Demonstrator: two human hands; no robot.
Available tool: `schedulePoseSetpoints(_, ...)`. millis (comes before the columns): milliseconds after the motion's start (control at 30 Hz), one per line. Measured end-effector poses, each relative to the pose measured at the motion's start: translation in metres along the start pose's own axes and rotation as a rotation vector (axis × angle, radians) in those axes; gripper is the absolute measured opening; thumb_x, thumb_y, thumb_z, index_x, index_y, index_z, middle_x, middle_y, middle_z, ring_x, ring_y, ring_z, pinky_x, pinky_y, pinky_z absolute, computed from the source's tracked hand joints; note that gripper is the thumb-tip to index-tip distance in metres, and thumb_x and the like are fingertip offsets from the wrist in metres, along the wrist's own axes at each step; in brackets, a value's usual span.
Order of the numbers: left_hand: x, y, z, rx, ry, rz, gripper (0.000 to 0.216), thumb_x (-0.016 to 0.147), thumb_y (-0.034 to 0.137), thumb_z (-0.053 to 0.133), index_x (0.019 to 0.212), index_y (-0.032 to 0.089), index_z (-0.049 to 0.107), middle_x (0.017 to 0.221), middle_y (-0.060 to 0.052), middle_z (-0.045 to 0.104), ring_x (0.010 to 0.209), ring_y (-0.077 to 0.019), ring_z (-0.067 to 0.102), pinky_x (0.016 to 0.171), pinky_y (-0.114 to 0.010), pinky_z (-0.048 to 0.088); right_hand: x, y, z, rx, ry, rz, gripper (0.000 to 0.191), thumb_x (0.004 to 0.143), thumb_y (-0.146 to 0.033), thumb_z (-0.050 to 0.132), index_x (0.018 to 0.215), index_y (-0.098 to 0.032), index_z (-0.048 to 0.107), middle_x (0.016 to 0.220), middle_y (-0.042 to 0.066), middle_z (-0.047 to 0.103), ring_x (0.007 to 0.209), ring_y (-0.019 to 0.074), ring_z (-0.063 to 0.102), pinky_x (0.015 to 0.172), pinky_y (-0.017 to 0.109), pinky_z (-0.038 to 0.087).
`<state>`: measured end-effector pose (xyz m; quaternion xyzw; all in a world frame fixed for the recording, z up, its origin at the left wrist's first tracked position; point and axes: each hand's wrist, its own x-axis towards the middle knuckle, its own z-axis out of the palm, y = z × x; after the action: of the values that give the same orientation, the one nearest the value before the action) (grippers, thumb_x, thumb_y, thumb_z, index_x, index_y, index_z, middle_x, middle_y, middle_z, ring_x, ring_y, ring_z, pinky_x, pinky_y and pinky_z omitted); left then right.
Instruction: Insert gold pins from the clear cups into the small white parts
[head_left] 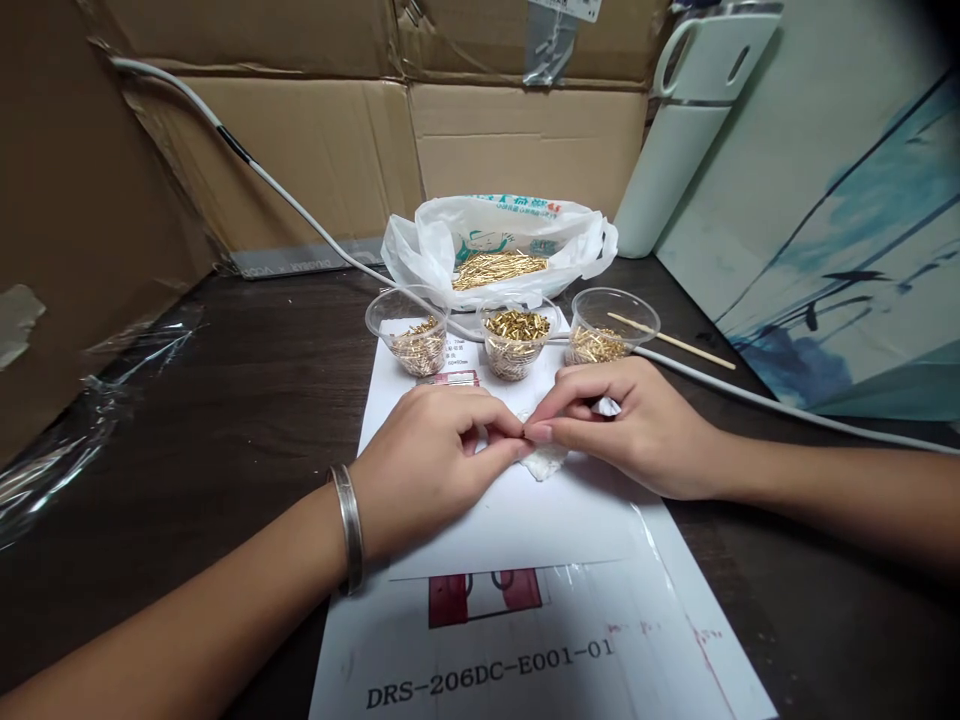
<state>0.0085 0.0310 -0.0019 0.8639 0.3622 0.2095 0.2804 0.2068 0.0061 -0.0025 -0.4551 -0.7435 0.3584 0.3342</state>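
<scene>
While the printed sheet [555, 680] lies nearest, its line DRS-206DC-E001-01 readable, both hands meet over the plain white paper [495, 545] just beyond. The left hand [431, 455], with a silver bracelet [349, 525] at the wrist, has thumb and index fingertips together; the right hand [637, 425] pinches likewise, the two pairs of tips touching. Whatever they may be clamped on is too small or hidden to tell, but its place would be there, by the crumpled tissue [545, 462]. A light, even pinch should serve best, with wrists steadied low and the tips kept above white, where a dropped bit would show up. Right behind stand the left cup [381, 335], middle cup [556, 322] and right cup [581, 318], all holding small gold-coloured pieces [517, 325]; the right knuckles had better stay clear of the nearest rim. A wooden stick [697, 352] leans out of the right cup. Farther back sit a plastic bag [420, 255] of thin gold-coloured rods [499, 268], a pale bottle [675, 150] and cardboard [517, 135]
</scene>
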Motion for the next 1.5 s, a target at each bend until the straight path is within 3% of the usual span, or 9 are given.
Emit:
schedulePoseSetpoints(167, 0.0010, -0.0003, -0.0001, -0.021, -0.007, -0.024, 0.016, 0.081, 0.032, 0.060, 0.080, 0.021, 0.072, 0.067, 0.001, 0.065, 0.059, -0.0095, 0.049, 0.055, -0.022, 0.035, 0.0014, 0.0011, 0.0010, -0.043, 0.003, -0.040, 0.012, 0.078, -0.025, 0.064, 0.076, -0.018, 0.073, 0.054, -0.003, 0.053, 0.052, 0.0075, 0.041, 0.047, 0.021, 0.031)
schedulePoseSetpoints(333, 0.0016, -0.0005, 0.0000, -0.017, -0.005, -0.027, 0.013, 0.080, 0.030, 0.061, 0.081, 0.023, 0.073, 0.066, 0.003, 0.065, 0.058, -0.0080, 0.049, 0.056, -0.022, 0.035, 0.0005, 0.0019, 0.0020, -0.052, 0.073, 0.004, 0.011, 0.075, -0.026, 0.066, 0.072, -0.017, 0.072, 0.052, -0.005, 0.039, 0.049, 0.0066, 0.036, 0.046, 0.021, 0.029)
schedulePoseSetpoints(667, 0.0008, -0.0001, -0.0005, -0.014, -0.005, -0.018, 0.011, 0.079, 0.029, 0.063, 0.077, 0.022, 0.072, 0.065, 0.004, 0.063, 0.059, -0.0075, 0.048, 0.058, -0.023, 0.035, 0.0014, 0.0017, 0.0020, -0.007, 0.050, 0.066, 0.012, 0.076, -0.028, 0.065, 0.073, -0.017, 0.069, 0.054, -0.006, 0.031, 0.048, 0.0061, 0.030, 0.043, 0.021, 0.025)
schedulePoseSetpoints(1000, 0.0011, -0.0010, 0.0002, -0.010, -0.009, -0.015, 0.011, 0.080, 0.029, 0.062, 0.080, 0.023, 0.071, 0.068, 0.005, 0.065, 0.060, -0.0073, 0.049, 0.060, -0.023, 0.035, 0.0005, -0.0040, 0.0007, -0.043, -0.005, 0.121, 0.010, 0.076, -0.025, 0.064, 0.073, -0.017, 0.069, 0.056, -0.005, 0.034, 0.051, 0.0064, 0.033, 0.046, 0.021, 0.028)
schedulePoseSetpoints(1500, -0.0019, 0.0005, 0.0005, 0.012, -0.009, 0.021, 0.016, 0.082, 0.028, 0.058, 0.075, 0.021, 0.070, 0.065, 0.005, 0.061, 0.060, -0.0077, 0.048, 0.060, -0.024, 0.035, -0.0005, 0.0011, 0.0038, -0.130, 0.033, -0.026, 0.009, 0.078, -0.026, 0.064, 0.077, -0.019, 0.069, 0.055, -0.006, 0.039, 0.052, 0.0062, 0.037, 0.048, 0.020, 0.030)
